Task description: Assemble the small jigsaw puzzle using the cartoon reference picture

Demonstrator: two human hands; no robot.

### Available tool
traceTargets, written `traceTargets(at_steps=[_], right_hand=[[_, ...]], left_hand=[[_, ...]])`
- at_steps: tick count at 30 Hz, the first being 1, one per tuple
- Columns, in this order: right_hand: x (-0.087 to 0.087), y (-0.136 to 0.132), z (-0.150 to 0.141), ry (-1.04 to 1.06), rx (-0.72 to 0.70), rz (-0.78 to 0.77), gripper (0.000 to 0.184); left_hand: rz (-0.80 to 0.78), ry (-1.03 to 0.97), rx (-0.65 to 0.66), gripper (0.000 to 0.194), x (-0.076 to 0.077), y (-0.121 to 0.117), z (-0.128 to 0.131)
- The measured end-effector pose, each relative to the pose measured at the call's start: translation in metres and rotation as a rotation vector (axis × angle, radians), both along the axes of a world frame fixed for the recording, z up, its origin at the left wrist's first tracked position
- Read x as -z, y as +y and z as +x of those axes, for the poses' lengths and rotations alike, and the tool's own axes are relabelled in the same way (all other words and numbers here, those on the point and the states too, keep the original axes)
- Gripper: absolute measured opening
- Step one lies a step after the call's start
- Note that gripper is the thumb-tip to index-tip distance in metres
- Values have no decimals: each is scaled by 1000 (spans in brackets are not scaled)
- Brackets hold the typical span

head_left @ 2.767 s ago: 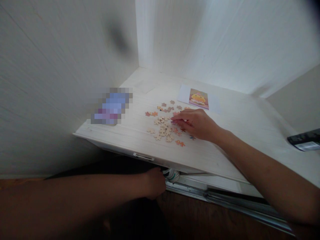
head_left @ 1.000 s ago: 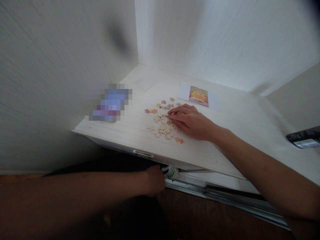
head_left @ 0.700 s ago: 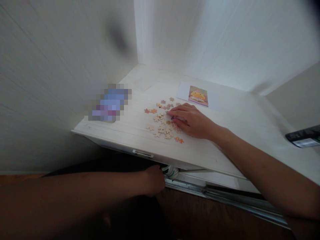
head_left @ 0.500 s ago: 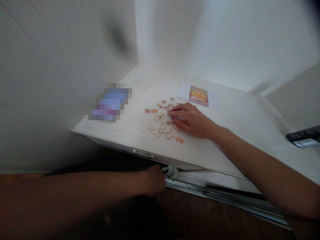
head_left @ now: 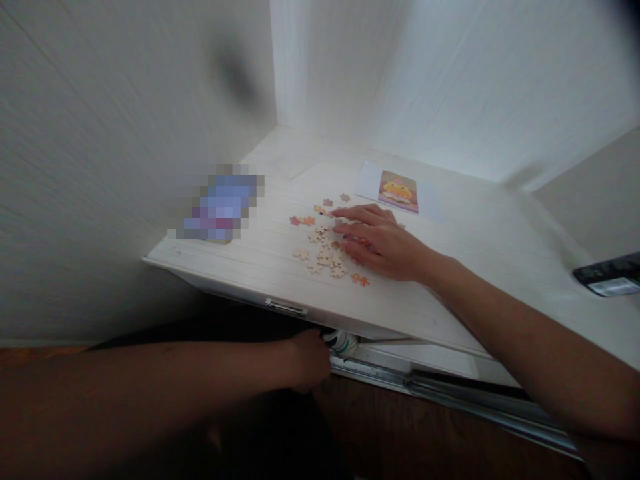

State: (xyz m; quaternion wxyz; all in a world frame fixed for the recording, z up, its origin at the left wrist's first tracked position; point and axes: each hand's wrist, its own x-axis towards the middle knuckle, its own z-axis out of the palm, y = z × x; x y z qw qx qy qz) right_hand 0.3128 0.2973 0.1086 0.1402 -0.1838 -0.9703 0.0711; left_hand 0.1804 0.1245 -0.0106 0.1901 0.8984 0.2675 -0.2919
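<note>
My right hand [head_left: 383,243] lies over a pile of jigsaw pieces on the white surface, its fingers stretched and apart. Its fingertips touch the right side of the pile, and some coloured pieces show between the fingers. Several bare wooden pieces [head_left: 325,258] lie face down just left of the fingers. Picture-side pieces [head_left: 303,221] in orange and pink sit farther left, and an orange piece [head_left: 360,280] lies below the hand. Low at the drawer front, my left hand [head_left: 309,361] looks curled closed in shadow. What it holds, if anything, is hidden.
A card with a yellow cartoon picture [head_left: 397,191] lies behind the pieces. A blurred-out blue item [head_left: 220,207] is at left. A black object [head_left: 607,275] stands at the right. Below is an open drawer [head_left: 370,370] with a white-and-green item [head_left: 343,342]; walls enclose the surface.
My right hand has spread its fingers more and shifted slightly, reaching a little farther left over the pieces. My left hand has stayed in place.
</note>
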Motion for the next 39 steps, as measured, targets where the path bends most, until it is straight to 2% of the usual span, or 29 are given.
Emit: traceTargets(at_steps=[9,11,17,20,30,39], right_hand=[[3,-3,-4,-11,-87,-51,40],[2,-2,-4,-7,-90,-46,39],[0,-2,-2,-17,-80,-28,37],[2,-1,-2,-6,-77,-28,37],[3,1,-4,30,-32,-57,35],[-1,-5,-5,7,-42,-32,41]], left_hand=[[88,-127,-57,16,32,-7,-3],[87,-129,-55,16,31,-6,-4],[1,7,-6,20,11,0,-1],[-19,12,9,18,6,2,1],[-5,-10,-15,20,10,-1,0],[-7,0,-6,18,11,0,1]])
